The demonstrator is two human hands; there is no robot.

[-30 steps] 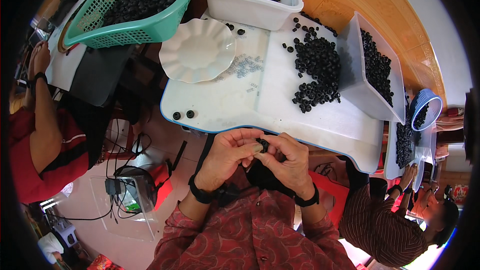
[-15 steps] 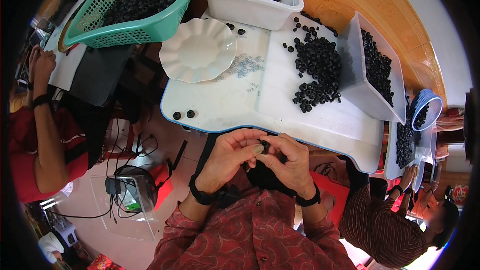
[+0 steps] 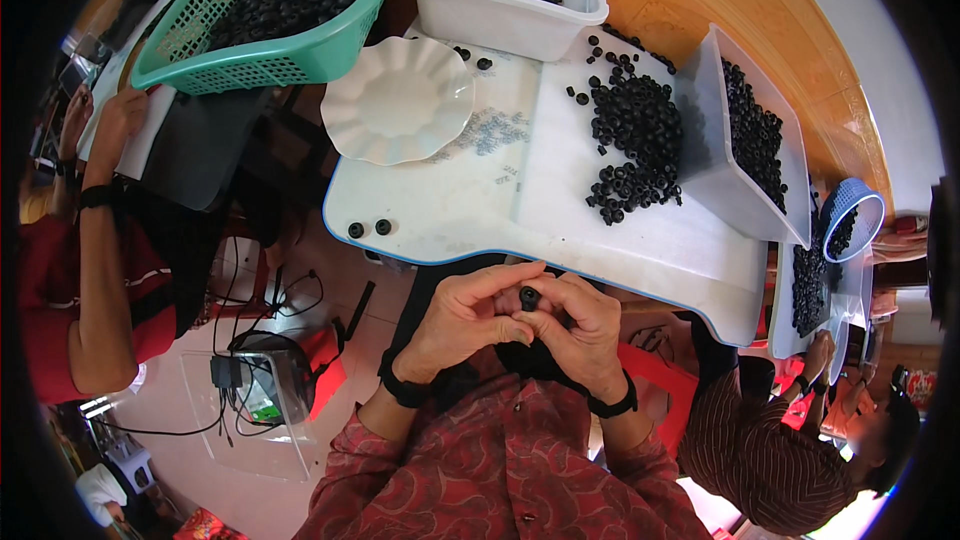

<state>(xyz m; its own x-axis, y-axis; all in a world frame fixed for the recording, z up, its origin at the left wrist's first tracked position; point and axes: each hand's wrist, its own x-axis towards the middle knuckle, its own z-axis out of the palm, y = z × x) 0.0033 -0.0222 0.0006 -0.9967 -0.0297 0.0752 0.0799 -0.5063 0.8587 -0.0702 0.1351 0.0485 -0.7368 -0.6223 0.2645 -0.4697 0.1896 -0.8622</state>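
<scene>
A small black ring-like part (image 3: 529,297) with a hole in its end is held between my hands above the table's near edge. My right hand (image 3: 585,333) pinches it between thumb and forefinger. Around its other side, my left hand (image 3: 462,322) has its thumb and forefinger apart, the forefinger stretched above the part and the thumb below it. Whether the other left fingers touch it is hard to see. Two similar black parts (image 3: 369,229) lie at the table's left corner.
A heap of black parts (image 3: 635,130) lies on the white table (image 3: 590,250), beside a tilted translucent bin (image 3: 705,140). A scalloped plate (image 3: 400,105), white tub (image 3: 500,15) and green basket (image 3: 300,60) stand beyond. People sit left and right. Cables (image 3: 230,395) hang near the floor at left.
My left thumb has come off the black part and dropped lower, and the part's holed end now shows. At left, another person's hand has moved.
</scene>
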